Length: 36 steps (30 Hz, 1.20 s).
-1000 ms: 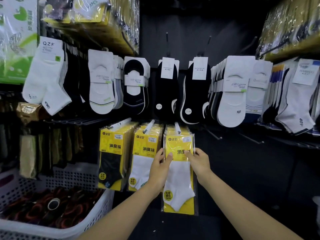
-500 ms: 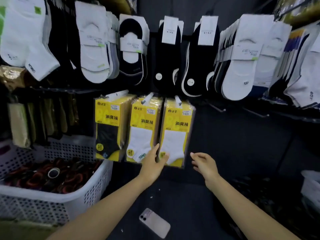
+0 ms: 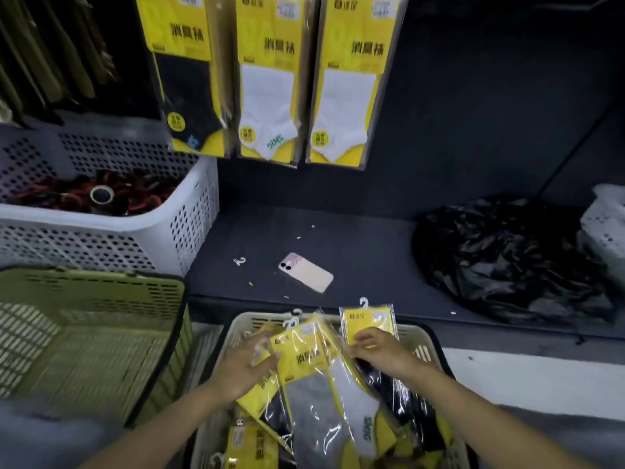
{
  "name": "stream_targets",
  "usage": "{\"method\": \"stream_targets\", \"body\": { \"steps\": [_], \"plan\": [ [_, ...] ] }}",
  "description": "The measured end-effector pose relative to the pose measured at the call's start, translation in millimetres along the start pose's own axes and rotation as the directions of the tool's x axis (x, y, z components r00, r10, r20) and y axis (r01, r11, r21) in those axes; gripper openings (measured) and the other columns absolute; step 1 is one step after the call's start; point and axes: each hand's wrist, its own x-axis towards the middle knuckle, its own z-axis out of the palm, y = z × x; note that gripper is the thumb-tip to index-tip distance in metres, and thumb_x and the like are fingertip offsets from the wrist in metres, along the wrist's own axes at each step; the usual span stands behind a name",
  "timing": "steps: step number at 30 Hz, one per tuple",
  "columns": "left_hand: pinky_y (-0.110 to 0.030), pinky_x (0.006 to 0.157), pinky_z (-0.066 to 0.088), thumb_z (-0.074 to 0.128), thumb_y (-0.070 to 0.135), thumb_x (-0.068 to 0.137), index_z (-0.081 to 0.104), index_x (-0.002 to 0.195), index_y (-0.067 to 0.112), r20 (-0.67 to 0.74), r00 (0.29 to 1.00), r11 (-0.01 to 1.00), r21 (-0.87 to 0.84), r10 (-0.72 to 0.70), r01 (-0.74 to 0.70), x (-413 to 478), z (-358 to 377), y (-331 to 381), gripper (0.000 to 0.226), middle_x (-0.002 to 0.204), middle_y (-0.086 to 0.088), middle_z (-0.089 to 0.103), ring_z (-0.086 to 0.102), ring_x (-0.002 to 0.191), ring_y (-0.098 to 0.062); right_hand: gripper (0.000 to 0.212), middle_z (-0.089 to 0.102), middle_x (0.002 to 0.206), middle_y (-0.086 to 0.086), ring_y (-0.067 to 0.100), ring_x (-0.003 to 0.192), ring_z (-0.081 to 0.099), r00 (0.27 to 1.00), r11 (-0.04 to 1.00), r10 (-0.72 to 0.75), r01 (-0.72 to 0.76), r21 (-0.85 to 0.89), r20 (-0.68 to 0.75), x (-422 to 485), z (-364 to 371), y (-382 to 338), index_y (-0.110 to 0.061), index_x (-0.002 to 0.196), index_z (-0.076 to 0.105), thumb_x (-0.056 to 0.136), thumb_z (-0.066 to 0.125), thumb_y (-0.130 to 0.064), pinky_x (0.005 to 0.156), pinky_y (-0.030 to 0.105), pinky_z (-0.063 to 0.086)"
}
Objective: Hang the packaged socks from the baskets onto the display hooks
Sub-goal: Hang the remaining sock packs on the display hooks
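Two hands were down in the beige plastic basket [image 3: 419, 336] of packaged socks, so the step in hand looked like choosing the next piece, not yet hanging it. The right hand [image 3: 382, 350] had its fingers curled round the lower part of a flat yellow sock packet [image 3: 367, 321] in clear film. This packet stood almost upright, with its small white hanger hook [image 3: 364, 302] free above the fingers. The left hand [image 3: 241, 367] lay with rather straight, spread fingers on the loose packets [image 3: 304, 353] just beside it and touched them; blur hid whether it pinched any. High above both hands, three hanging yellow packets [image 3: 348, 79] filled the display row, and the pegs themselves were out of view. Beyond the fingertips a pink phone [image 3: 306, 272] lay on the dark shelf. As I judge, the next move called for lifting the gripped packet clear of the heap without its film dragging the neighbours along, then turning the hook toward a peg and sliding it on.
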Motion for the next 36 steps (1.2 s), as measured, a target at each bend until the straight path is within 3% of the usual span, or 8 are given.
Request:
{"method": "stream_targets", "body": {
  "steps": [6, 10, 13, 16, 19, 23, 28, 36],
  "plan": [
    [-0.040, 0.116, 0.001, 0.036, 0.063, 0.090, 0.015, 0.151, 0.029, 0.107, 0.985, 0.935, 0.342, -0.135, 0.091, -3.7, 23.4, -26.1, 0.072, 0.159, 0.008, 0.008, -0.004, 0.146, -0.019, 0.055, 0.055, 0.110, -0.002, 0.017, 0.104, 0.056, 0.998, 0.999, 0.035, -0.033, -0.030, 0.057, 7.2, 28.6, 12.3, -0.015, 0.123, 0.050, 0.080, 0.072, -0.043, 0.072, 0.018, 0.043],
    [-0.047, 0.115, -0.008, 0.035, 0.067, 0.088, 0.013, 0.149, 0.038, 0.125, 0.981, 0.930, 0.353, -0.151, 0.098, -6.0, 35.5, -19.8, 0.071, 0.158, 0.011, 0.008, -0.017, 0.144, -0.024, 0.066, 0.053, 0.131, 0.003, 0.023, 0.123, 0.050, 0.990, 0.999, 0.036, -0.034, -0.015, 0.137, 6.6, 46.5, 9.7, -0.010, 0.133, 0.047, 0.080, 0.073, -0.040, 0.101, 0.030, 0.040],
    [-0.047, 0.115, -0.008, 0.037, 0.066, 0.088, 0.013, 0.149, 0.039, 0.121, 0.982, 0.937, 0.335, -0.144, 0.096, -8.3, 33.9, -16.9, 0.070, 0.158, 0.012, 0.009, -0.018, 0.143, -0.024, 0.072, 0.043, 0.145, 0.009, 0.016, 0.118, 0.047, 0.997, 0.999, 0.021, -0.024, 0.041, 0.078, 3.1, 56.8, 8.3, -0.005, 0.142, 0.036, 0.083, 0.072, -0.029, 0.098, 0.023, 0.034],
    [-0.045, 0.116, 0.004, 0.048, 0.059, 0.088, 0.022, 0.147, 0.033, 0.000, 0.999, 0.973, 0.230, -0.037, 0.036, -7.4, 30.0, -6.7, 0.070, 0.152, 0.015, 0.024, -0.002, 0.144, -0.021, 0.061, 0.054, 0.136, 0.012, 0.026, 0.122, 0.053, 1.000, 0.995, -0.020, 0.018, 0.094, 0.021, 4.9, 49.7, -0.6, -0.006, 0.135, 0.047, 0.083, 0.073, -0.023, 0.103, 0.034, 0.042],
    [-0.039, 0.109, 0.034, 0.066, 0.048, 0.081, 0.039, 0.135, 0.027, -0.087, 0.996, 0.985, -0.174, 0.006, -0.021, -2.8, 21.1, 18.5, 0.064, 0.137, 0.010, 0.048, 0.040, 0.131, -0.015, 0.048, 0.064, 0.123, 0.004, 0.019, 0.109, 0.061, 0.995, 0.971, -0.097, 0.099, 0.218, -0.018, -0.3, 29.9, -24.6, -0.015, 0.126, 0.054, 0.083, 0.073, -0.023, 0.082, 0.020, 0.047],
    [-0.033, 0.087, 0.053, 0.070, 0.049, 0.072, 0.061, 0.118, 0.020, 0.158, 0.976, 0.708, -0.672, -0.149, 0.217, 1.6, 4.9, 52.6, 0.055, 0.113, -0.003, 0.070, 0.068, 0.102, -0.020, 0.031, 0.070, 0.110, -0.003, 0.011, 0.098, 0.068, 0.985, 0.924, -0.175, 0.163, 0.346, 0.003, -9.2, 9.5, -50.0, -0.019, 0.116, 0.060, 0.087, 0.066, -0.030, 0.074, 0.018, 0.048],
    [-0.024, 0.072, 0.055, 0.066, 0.025, 0.086, 0.066, 0.109, 0.011, 0.070, 0.988, 0.681, -0.717, -0.137, 0.145, 7.0, -13.0, 78.6, 0.028, 0.101, -0.004, 0.074, 0.071, 0.091, -0.018, 0.023, 0.070, 0.106, 0.003, 0.007, 0.084, 0.067, 0.955, 0.873, -0.274, 0.297, 0.386, -0.114, -10.9, 2.8, -66.0, -0.021, 0.108, 0.058, 0.087, 0.067, -0.021, 0.069, 0.014, 0.052],
    [-0.022, 0.059, 0.055, 0.082, 0.015, 0.069, 0.065, 0.103, 0.009, -0.134, 0.980, 0.703, -0.711, -0.150, 0.011, 17.6, -28.9, 124.3, 0.039, 0.091, -0.004, 0.075, 0.072, 0.081, -0.018, 0.021, 0.073, 0.093, -0.005, 0.008, 0.084, 0.070, 0.852, 0.720, -0.380, 0.517, 0.462, -0.361, -18.9, -7.0, -86.2, -0.021, 0.100, 0.063, 0.082, 0.072, -0.015, 0.065, 0.018, 0.055]
  ]
}}
